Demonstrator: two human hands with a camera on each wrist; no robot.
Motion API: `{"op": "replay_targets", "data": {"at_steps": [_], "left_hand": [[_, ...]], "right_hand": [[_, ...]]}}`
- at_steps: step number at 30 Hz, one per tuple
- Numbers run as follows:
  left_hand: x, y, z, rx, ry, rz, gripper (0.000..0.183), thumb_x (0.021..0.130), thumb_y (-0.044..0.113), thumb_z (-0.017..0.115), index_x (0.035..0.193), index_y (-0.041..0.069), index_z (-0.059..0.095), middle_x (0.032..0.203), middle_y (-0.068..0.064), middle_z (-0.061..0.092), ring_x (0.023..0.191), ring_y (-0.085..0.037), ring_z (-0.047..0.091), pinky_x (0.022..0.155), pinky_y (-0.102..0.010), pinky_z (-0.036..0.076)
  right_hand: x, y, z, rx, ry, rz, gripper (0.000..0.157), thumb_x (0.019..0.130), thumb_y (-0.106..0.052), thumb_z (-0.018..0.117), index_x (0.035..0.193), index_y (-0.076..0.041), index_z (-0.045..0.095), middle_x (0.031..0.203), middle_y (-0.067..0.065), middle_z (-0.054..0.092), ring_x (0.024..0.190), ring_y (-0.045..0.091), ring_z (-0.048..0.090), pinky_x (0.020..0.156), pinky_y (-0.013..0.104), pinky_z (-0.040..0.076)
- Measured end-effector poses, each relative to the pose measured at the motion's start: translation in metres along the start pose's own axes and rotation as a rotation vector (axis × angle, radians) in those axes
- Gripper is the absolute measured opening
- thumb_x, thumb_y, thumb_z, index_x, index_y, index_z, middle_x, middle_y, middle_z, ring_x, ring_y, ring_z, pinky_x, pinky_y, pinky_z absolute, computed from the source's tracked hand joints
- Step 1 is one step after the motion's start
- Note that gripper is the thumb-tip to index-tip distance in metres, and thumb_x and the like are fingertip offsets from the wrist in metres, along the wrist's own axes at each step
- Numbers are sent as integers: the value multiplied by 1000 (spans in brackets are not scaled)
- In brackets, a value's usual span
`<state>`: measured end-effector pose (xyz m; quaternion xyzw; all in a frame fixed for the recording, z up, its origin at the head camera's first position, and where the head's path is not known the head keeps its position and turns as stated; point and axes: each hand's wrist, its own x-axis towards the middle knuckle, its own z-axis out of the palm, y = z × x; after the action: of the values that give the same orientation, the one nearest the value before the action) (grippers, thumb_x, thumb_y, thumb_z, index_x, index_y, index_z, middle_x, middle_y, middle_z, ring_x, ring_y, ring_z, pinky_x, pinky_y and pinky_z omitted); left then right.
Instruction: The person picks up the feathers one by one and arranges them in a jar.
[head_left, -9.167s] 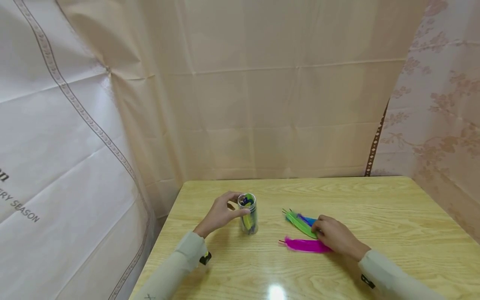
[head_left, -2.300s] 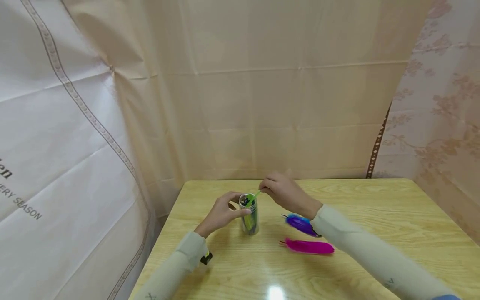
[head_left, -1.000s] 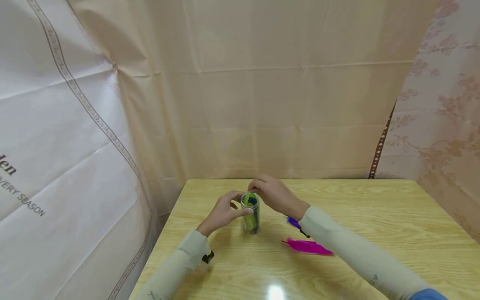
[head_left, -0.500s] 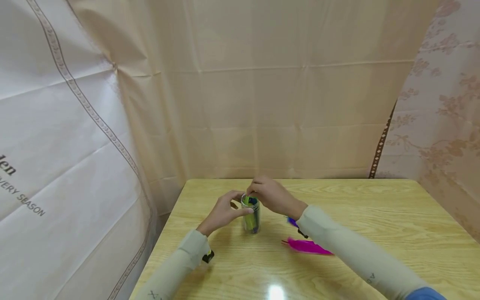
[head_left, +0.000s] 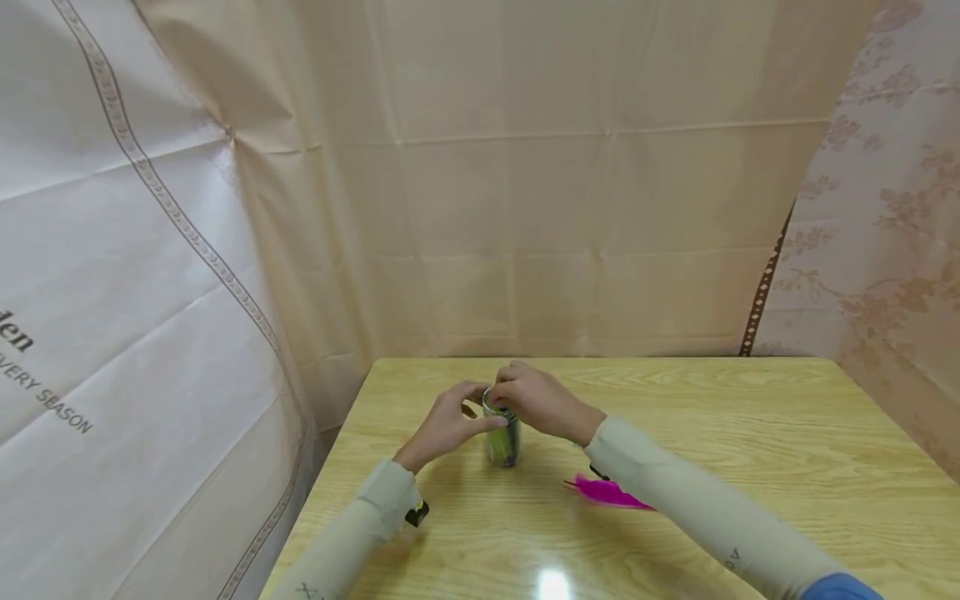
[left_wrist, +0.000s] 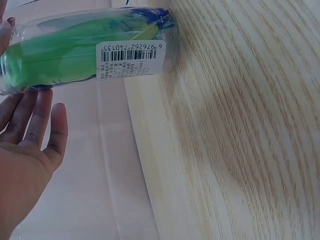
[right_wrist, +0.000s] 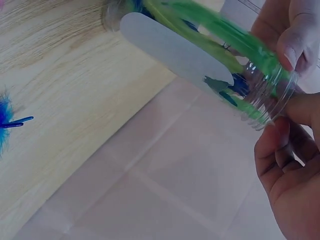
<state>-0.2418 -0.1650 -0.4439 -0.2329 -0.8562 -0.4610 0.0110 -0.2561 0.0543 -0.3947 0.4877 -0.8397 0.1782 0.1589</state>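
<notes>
My left hand (head_left: 447, 423) grips a clear screw-neck jar (head_left: 504, 446) near its mouth, thumb in front, while the jar stands upright on the table. Inside are green, yellow-green and dark blue feathers. My right hand (head_left: 542, 402) is at the jar mouth, fingers bent, with fingertips inside the rim on a green feather (right_wrist: 220, 20); they hide that feather's end. The left wrist view has the jar's barcode label (left_wrist: 131, 57) and my left fingers under its neck. A magenta feather (head_left: 603, 492) lies on the table, partly under my right sleeve.
Blue feather fluff (right_wrist: 5, 120) with two quill tips lies on the wooden table (head_left: 465, 533), mostly hidden by my right forearm in the head view. Beige cloth (head_left: 562, 250) hangs behind the table's far edge.
Earlier my right hand picked the green feather off the table and brought it to the jar. Over the last second it has moved lower, and the feather has sunk into the jar. My left hand stays put.
</notes>
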Motion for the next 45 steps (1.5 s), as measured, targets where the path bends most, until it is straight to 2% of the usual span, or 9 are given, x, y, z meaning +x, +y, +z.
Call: {"op": "replay_targets", "data": {"at_steps": [9, 17, 21, 25, 27, 31, 36, 41, 45], "left_hand": [[-1, -2, 0, -19, 0, -10, 52, 88, 50, 80, 131, 24, 66, 122, 10, 64, 109, -20, 61, 88, -41, 53], [-1, 1, -1, -9, 6, -20, 54, 88, 52, 80, 132, 24, 66, 121, 10, 65, 109, -19, 61, 87, -39, 53], [-1, 1, -2, -5, 15, -19, 55, 87, 51, 81, 132, 24, 66, 122, 10, 65, 109, -18, 61, 88, -39, 53], [-1, 0, -1, -11, 12, -17, 55, 87, 51, 81, 132, 24, 66, 122, 10, 65, 109, -18, 61, 88, -40, 53], [-2, 0, 0, -12, 8, -19, 55, 87, 51, 81, 132, 24, 66, 122, 10, 64, 108, -17, 61, 88, -40, 53], [-3, 0, 1, -12, 5, -25, 54, 87, 52, 80, 131, 24, 66, 122, 10, 64, 108, -16, 61, 88, -39, 53], [-2, 1, 0, -17, 4, -15, 56, 89, 50, 80, 134, 22, 64, 123, 9, 65, 110, -22, 61, 89, -41, 53], [0, 0, 0, -15, -2, -10, 57, 88, 51, 80, 134, 21, 64, 124, 9, 64, 110, -21, 61, 88, -41, 53], [1, -1, 0, -19, -3, -14, 57, 88, 51, 80, 134, 22, 64, 124, 10, 64, 110, -20, 61, 88, -42, 53]], "right_hand": [[-6, 5, -11, -9, 85, 18, 24, 93, -2, 76, 116, -9, 74, 103, 1, 69, 94, 16, 66, 81, 30, 58], [-19, 13, -26, 58, 141, 103, 20, 94, -1, 74, 113, -7, 74, 104, 2, 70, 89, 15, 65, 77, 32, 57], [-17, 12, -25, 79, 118, 174, 13, 99, -13, 71, 109, -6, 76, 98, -1, 70, 85, 13, 62, 73, 31, 55], [-15, 8, -19, 95, 61, 242, 17, 101, -26, 70, 101, -11, 78, 90, -7, 66, 80, 9, 57, 70, 28, 52], [-14, 7, -16, 99, 44, 253, 15, 100, -27, 72, 97, -14, 78, 86, -10, 64, 78, 8, 56, 69, 27, 50], [-13, 7, -14, 116, 41, 230, 9, 97, -22, 75, 92, -14, 78, 83, -10, 65, 74, 6, 55, 66, 25, 49], [-11, 7, -22, 174, 69, 219, 6, 97, -16, 74, 97, -12, 77, 89, -7, 67, 74, 6, 55, 65, 25, 50], [-4, 10, -33, 170, 99, 178, 5, 98, -12, 72, 98, -10, 77, 91, -4, 67, 79, 9, 59, 70, 27, 53], [1, 11, -37, 169, 76, 146, 4, 96, -8, 73, 95, -10, 77, 89, -3, 69, 83, 12, 62, 74, 31, 54]]}}
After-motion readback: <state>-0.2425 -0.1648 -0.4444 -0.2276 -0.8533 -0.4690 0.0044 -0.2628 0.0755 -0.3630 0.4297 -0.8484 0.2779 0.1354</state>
